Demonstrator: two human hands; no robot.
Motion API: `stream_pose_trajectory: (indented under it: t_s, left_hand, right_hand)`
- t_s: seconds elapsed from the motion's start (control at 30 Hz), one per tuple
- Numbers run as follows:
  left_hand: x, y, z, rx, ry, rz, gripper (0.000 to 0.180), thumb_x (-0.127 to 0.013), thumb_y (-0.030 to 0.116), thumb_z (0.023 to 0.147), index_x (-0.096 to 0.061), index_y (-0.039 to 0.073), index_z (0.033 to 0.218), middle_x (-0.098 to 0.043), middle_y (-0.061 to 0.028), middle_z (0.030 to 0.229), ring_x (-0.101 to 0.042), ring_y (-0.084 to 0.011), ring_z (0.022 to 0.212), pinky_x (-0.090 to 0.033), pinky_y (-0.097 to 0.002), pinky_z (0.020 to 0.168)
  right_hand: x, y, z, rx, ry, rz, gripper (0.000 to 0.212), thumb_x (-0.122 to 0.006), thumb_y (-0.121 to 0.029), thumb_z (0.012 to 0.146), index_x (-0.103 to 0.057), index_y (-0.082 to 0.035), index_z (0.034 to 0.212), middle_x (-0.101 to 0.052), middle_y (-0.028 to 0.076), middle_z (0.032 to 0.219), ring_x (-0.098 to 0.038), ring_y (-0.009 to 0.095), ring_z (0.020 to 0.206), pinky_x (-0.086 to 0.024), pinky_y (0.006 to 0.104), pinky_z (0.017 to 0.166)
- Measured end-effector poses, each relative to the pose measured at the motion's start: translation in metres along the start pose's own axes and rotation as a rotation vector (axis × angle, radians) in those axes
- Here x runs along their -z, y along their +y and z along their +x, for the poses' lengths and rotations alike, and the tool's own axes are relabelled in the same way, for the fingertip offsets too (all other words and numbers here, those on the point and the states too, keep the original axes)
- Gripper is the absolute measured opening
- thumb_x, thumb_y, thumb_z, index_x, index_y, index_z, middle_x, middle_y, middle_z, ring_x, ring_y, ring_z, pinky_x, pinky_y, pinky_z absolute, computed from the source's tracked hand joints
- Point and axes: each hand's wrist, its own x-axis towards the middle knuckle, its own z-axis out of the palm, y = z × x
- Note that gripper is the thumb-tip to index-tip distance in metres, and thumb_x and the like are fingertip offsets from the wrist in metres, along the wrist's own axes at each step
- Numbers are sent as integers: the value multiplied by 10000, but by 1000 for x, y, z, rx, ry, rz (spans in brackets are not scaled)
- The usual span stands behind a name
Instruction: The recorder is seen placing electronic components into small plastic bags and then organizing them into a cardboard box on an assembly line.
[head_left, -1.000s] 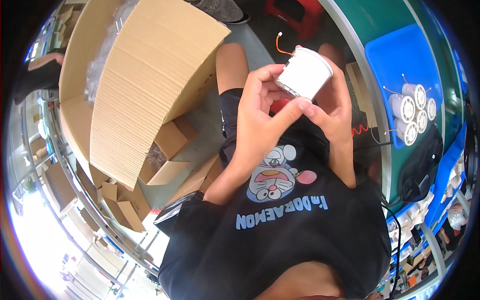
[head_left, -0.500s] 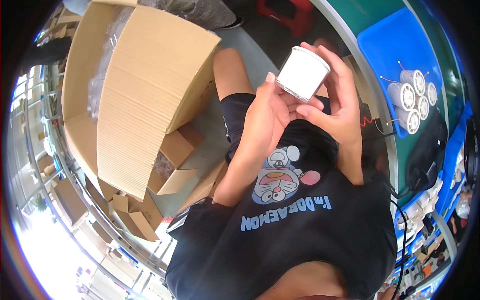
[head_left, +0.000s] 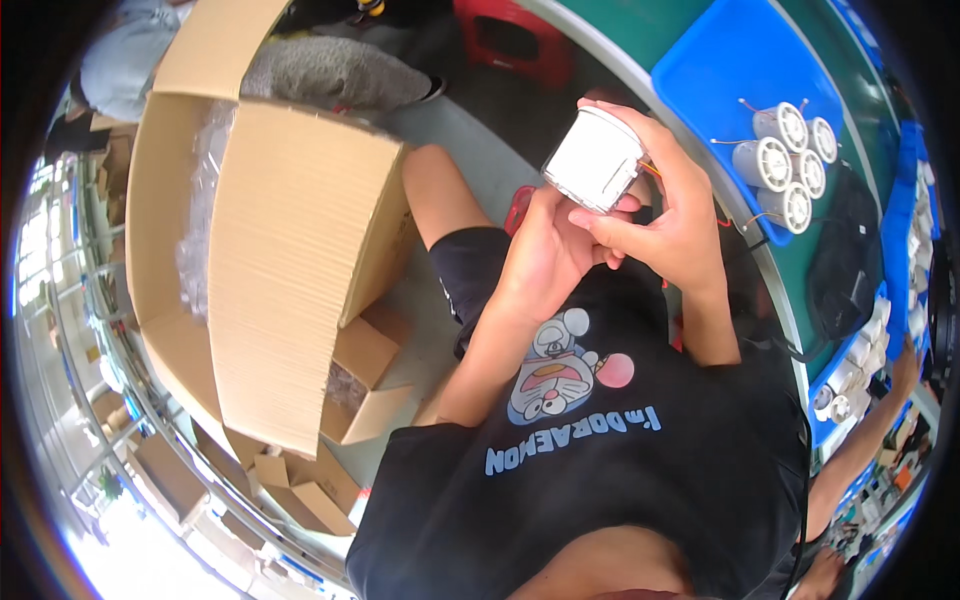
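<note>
The right hand (head_left: 672, 205) is curled around a white cylinder (head_left: 595, 160), gripping it tilted in front of the lap, orange wires (head_left: 650, 170) at its side. The left hand (head_left: 550, 250) is half curled just under its lower end; whether it grips cannot be told. On the green worktop (head_left: 605, 14), by its left edge, a blue tray (head_left: 700, 80) carries smaller white cylinders (head_left: 782, 163) toward its near end; a black bag (head_left: 843, 260) lies beside that end. A large open carton (head_left: 290, 250) stands left of the person.

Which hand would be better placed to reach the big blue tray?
Probably the right hand: it is nearer the blue tray, which lies on the person's right. It holds the white cylinder, though, so that would move with it. The left hand is farther from the tray, near the cylinder's lower edge.
</note>
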Motion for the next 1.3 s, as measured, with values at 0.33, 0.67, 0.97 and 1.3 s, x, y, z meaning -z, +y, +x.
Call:
stream_pose_trajectory:
  t_s: [0.33,0.67,0.97,1.3]
  left_hand:
    - [65,-3,17,53,11,107,386,-446,386,1004,-579,32,1082,-584,-51,914,-542,-162,811,-455,-286,756]
    - [102,33,-63,-167,205,437,346,-433,305,1024,-556,14,1167,-626,-82,1019,-591,-152,914,-476,-278,825]
    - [76,55,-156,-270,343,654,323,-466,277,1018,-574,22,1183,-622,-75,1077,-580,-130,977,-457,-272,878]
    - [57,110,-251,-320,465,1209,280,-578,294,960,-639,48,1078,-664,-70,992,-608,-158,932,-473,-291,842]
  right_hand:
    - [93,-15,84,88,372,-409,551,-794,-253,725,-593,-18,1180,-659,169,1057,-664,224,930,-510,314,820]
    - [335,189,211,-207,568,-1095,845,-802,-547,635,-568,-56,1282,-619,175,1231,-611,340,1099,-483,434,941]
    - [424,252,192,-355,477,-1639,707,-532,-639,860,-505,-84,1296,-571,220,1196,-553,454,1081,-500,544,816]
    - [368,170,177,-399,470,-1455,733,-527,-596,894,-442,-45,1370,-431,299,1340,-459,464,1206,-414,532,978]
